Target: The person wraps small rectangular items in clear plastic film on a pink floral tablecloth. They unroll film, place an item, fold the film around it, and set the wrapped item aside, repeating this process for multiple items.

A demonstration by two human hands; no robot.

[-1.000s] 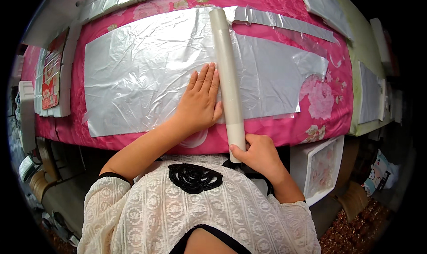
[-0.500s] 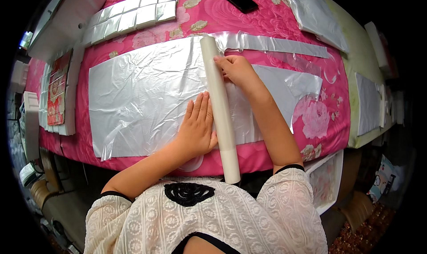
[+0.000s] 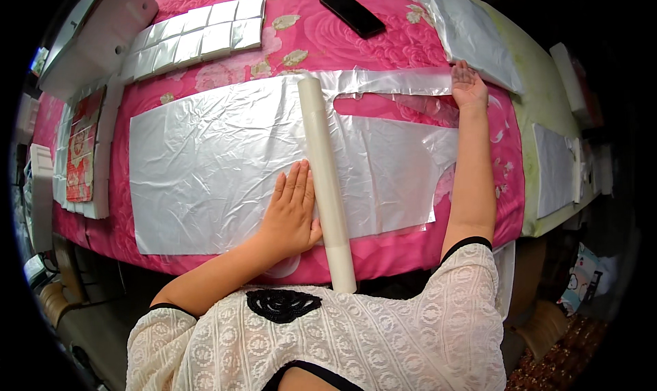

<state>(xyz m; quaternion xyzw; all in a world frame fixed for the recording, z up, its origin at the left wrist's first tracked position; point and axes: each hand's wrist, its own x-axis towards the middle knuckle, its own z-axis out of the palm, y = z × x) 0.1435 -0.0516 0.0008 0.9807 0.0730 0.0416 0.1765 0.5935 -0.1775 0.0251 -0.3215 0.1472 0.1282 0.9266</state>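
A thin, silvery plastic sheet [image 3: 205, 165] lies spread and wrinkled before me, with a long cut-out and narrow strip at its far right; I cannot tell whether it is a bag or an apron. Across it rests a long pale roll or tube [image 3: 321, 172], its near end by my shirt. My left hand [image 3: 291, 210] lies flat on the sheet beside the roll, fingers stretched out and thumb close to the roll. At the right end of the strip [image 3: 410, 82], my right hand [image 3: 469, 88] has its fingers extended and the palm partly showing; no grip is visible.
A pink flowered cloth [image 3: 383, 49] covers the table. Rows of silvery packets [image 3: 195, 38] sit at the far left beside a white box [image 3: 102, 38]. Red packets [image 3: 83, 145] rest on a pale stack. A black phone [image 3: 352, 13] and folded plastic sheets [image 3: 472, 38] lie farther back.
My right hand has left the roll and moved right to the strip's far end, its fingers now extended. The cut-out has opened wider. My left hand stays flat beside the roll.
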